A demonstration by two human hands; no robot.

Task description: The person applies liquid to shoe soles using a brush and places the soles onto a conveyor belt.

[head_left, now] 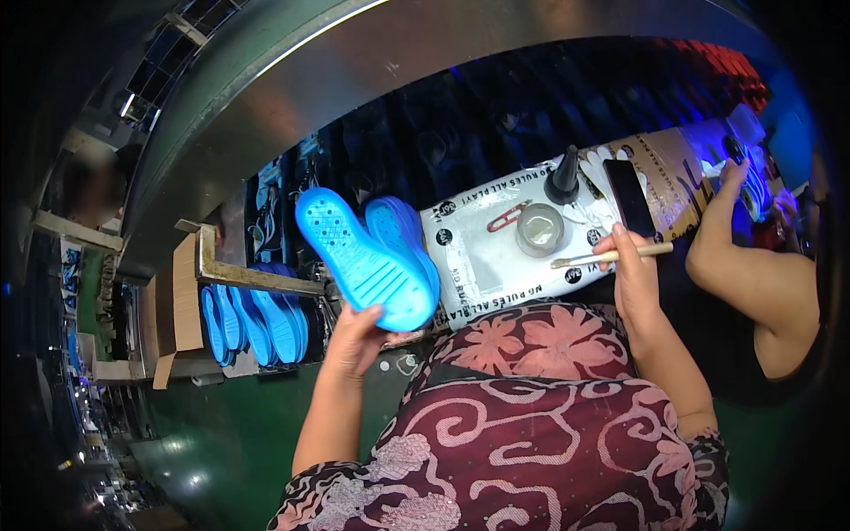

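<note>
A bright blue shoe sole (367,258) is in my left hand (361,334), gripped at its heel end with the thumb on its face. Its toe end points away and to the left. Behind it another blue sole (400,232) shows in part, resting by the left edge of the work surface. My right hand (630,265) pinches the wooden handle of a brush (655,251), its bristles pointing left. Just beyond the bristles stands a small clear jar (540,230) with pale contents. A dark, cone-topped bottle (564,181) stands behind the jar.
White printed sheeting (482,274) covers the work surface. On it lie a red-handled tool (507,218) and a black phone (629,195). Several blue soles (266,323) stand at left beside a cardboard box (181,296). A metal beam (292,88) arches overhead. A co-worker's arm (744,257) reaches in at right.
</note>
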